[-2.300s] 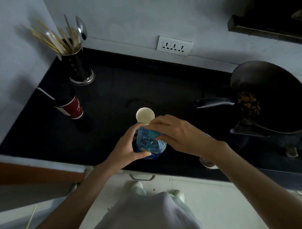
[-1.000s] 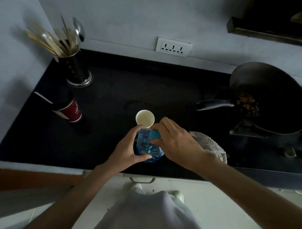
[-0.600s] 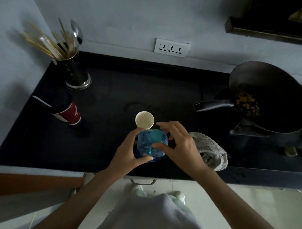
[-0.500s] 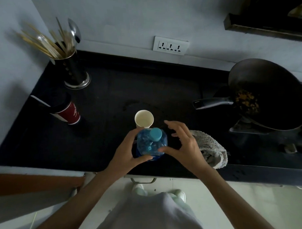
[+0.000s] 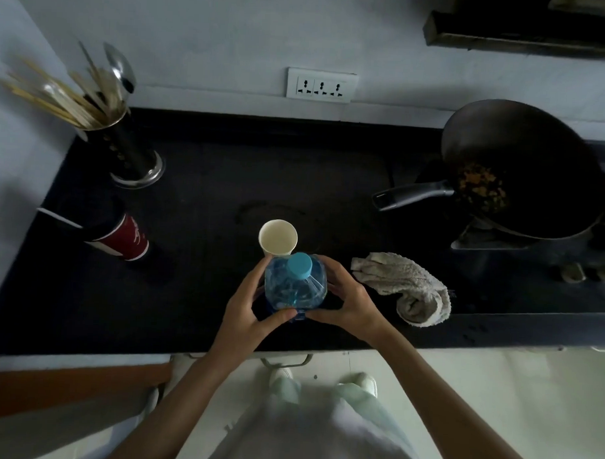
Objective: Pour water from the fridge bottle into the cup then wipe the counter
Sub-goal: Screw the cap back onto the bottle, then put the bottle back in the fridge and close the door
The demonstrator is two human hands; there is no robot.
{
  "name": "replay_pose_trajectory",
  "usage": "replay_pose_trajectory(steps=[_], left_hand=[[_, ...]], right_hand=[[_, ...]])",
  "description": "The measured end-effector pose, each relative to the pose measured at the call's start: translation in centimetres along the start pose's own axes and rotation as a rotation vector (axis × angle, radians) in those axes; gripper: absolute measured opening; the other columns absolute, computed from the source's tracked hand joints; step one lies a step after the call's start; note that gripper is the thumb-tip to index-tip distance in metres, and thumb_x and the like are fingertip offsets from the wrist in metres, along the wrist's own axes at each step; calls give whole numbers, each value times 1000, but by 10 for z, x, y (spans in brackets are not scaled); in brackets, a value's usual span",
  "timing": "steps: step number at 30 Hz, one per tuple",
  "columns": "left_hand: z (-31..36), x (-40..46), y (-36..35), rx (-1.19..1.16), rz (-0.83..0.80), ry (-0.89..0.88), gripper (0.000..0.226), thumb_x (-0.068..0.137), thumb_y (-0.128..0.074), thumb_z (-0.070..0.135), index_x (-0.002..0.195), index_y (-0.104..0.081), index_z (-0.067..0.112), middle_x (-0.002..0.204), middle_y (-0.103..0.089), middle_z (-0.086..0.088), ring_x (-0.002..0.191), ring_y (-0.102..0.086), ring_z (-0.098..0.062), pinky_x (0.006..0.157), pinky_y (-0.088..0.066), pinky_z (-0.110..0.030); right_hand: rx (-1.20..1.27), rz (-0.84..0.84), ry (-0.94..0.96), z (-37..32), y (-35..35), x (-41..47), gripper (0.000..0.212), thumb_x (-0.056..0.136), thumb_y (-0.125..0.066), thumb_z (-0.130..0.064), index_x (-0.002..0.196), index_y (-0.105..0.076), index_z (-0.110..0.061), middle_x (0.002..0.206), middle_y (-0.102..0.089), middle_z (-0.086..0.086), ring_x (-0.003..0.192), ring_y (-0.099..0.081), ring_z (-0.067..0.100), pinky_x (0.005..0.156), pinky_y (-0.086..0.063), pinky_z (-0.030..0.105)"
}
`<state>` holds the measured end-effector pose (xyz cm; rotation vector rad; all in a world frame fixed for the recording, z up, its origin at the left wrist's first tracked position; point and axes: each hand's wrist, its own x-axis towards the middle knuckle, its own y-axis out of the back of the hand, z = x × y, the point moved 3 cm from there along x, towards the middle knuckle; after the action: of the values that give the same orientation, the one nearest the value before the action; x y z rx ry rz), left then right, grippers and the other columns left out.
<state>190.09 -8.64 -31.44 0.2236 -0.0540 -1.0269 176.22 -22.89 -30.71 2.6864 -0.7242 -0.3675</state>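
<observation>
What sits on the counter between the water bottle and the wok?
In the head view, a crumpled cloth lies between the bottle and the wok, beside the right hand.

Dim kitchen, low ambient light. Pale grey-white wall [image 5: 215, 37] behind and on the left side. White triple socket plate [image 5: 322, 84] on the back wall just above the black backsplash strip. Dark shelf or hood edge [image 5: 523, 41] upper right, contents not readable. Cream cabinet fronts [image 5: 494, 390] below the worktop, one metal drawer pull [image 5: 284, 361] visible at the top edge. Brown wooden panel [image 5: 66, 386] lower left beside the cabinets. Stove [image 5: 519, 257] on the right, knobs near its front, dark wok [image 5: 522, 168] sitting on it with its handle pointing left.
</observation>
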Motion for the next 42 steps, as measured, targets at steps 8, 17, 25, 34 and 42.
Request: replay_pose_trajectory(steps=[8,17,25,34,42], left_hand=[[17,-10,-10,-33,23,-17,86,72,-75,43,145,-29,43,145,-44,16,133,-45,-9,106,-43,-45],[106,-26,-77,-227,65,-228,70,76,-71,37,139,-41,37,136,-53,18,125,-53,-9,98,-48,-26],[168,-61,-193,-277,-140,-326,62,84,-60,50,140,-35,44,135,-51,26,123,-54,-3,94,-47,-18],[162,-141,-340,-180,-525,-240,65,79,-63,55,138,-39,47,130,-58,20,115,-59,-3,94,-52,-37],[162,-204,-447,-20,-949,-240,63,80,-60,51,138,-38,41,122,-65,5,99,-67,-5,82,-57,-28]], right_hand=[[65,45,23,-9,5,-15,85,71,-82,-7,143,-37,-14,137,-53,-3,129,-49,12,108,-40,44],[313,424,169,-53,54,-101,77,77,-75,-19,144,-37,-19,136,-55,-7,125,-54,19,104,-44,43],[183,1013,238,-42,99,-212,64,87,-59,-52,144,-32,-42,138,-53,-5,117,-59,20,91,-53,34],[300,1426,-14,32,117,-369,62,84,-60,-40,142,-41,-31,121,-65,-9,100,-69,21,76,-59,42],[279,1823,-224,78,111,-476,67,82,-62,-51,141,-41,-26,115,-67,4,90,-71,21,71,-60,43]])
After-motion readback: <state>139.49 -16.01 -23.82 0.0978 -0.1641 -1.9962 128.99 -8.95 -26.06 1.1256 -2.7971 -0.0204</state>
